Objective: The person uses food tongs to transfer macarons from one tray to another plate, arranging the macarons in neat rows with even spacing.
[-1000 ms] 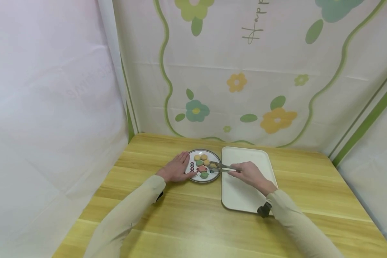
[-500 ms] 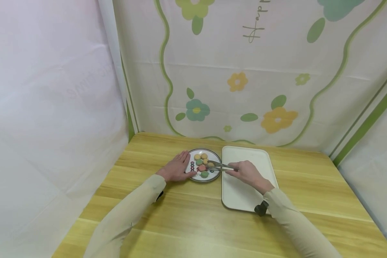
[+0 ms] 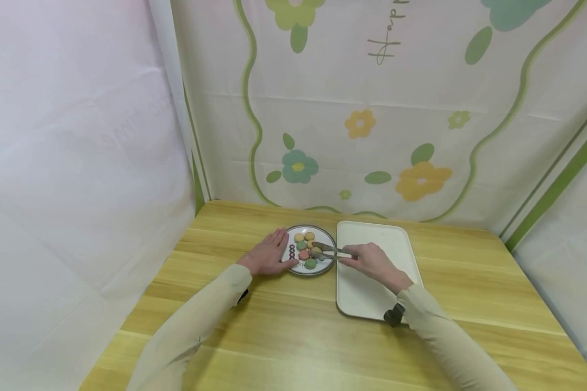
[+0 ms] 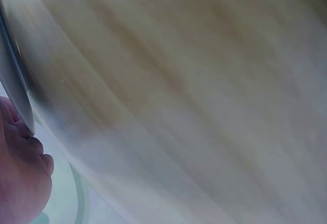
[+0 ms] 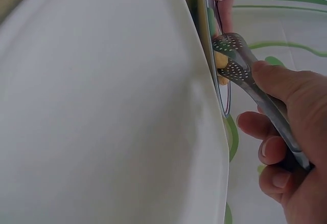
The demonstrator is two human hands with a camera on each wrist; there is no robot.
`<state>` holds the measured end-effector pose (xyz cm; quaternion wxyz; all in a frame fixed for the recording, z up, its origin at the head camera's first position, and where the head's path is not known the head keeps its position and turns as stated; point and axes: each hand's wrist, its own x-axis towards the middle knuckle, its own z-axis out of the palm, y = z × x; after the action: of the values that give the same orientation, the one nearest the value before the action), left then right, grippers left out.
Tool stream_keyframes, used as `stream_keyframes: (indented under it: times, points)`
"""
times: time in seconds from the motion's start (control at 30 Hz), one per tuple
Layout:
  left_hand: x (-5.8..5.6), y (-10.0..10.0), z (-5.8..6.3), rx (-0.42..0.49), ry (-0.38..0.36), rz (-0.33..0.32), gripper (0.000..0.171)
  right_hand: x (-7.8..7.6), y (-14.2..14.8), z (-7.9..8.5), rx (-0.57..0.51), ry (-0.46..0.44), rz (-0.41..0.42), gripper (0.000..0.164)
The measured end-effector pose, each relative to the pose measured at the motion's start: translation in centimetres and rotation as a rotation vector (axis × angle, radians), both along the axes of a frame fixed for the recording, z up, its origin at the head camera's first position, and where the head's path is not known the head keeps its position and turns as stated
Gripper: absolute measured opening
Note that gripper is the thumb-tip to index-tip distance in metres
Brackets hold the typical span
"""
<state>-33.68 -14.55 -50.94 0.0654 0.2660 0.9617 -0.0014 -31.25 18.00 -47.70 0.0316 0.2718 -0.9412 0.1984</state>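
My left hand [image 3: 266, 256] lies with fairly straight fingers on the left rim of a round white plate [image 3: 326, 237] with a dark edge and printed marks. Several small macaron-like rounds sit on the plate: yellow ones at the back, a pink one [image 3: 304, 254] in the middle and a green one [image 3: 310, 264] in front. From the right, my right hand [image 3: 374, 262] grips metal tongs [image 5: 271, 111] with perforated heads. In the right wrist view, those heads stand either side of a yellow round [image 5: 220, 60] over the plate. The left wrist view catches part of the hand at the plate's edge.
A cream rectangular tray [image 3: 367, 298] lies right of the plate, under my right hand. Both rest on a wooden table [image 3: 274, 336]. A flower-printed cloth [image 3: 323, 136] hangs behind the table's back edge, and a white cloth [image 3: 78, 190] hangs at the left.
The tongs and my right hand have shifted slightly left over the plate, and the yellow round between the heads has moved left with them. My left hand stays in place.
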Motion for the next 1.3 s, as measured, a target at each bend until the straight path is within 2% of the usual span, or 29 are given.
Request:
stream_keyframes:
  times: [0.3,0.77,1.3]
  points:
    - [0.0,0.1,0.2,0.021,0.004,-0.001,0.099,0.1,0.3,-0.1,-0.028,-0.019,-0.016,0.028]
    - [0.0,0.1,-0.1,0.031,0.008,0.002,0.1,0.2,0.9,0.3,-0.048,0.04,-0.029,0.018]
    - [0.2,0.3,0.2,-0.009,-0.012,0.025,0.103,2.8,5.2,0.7,-0.092,0.138,-0.022,0.013]
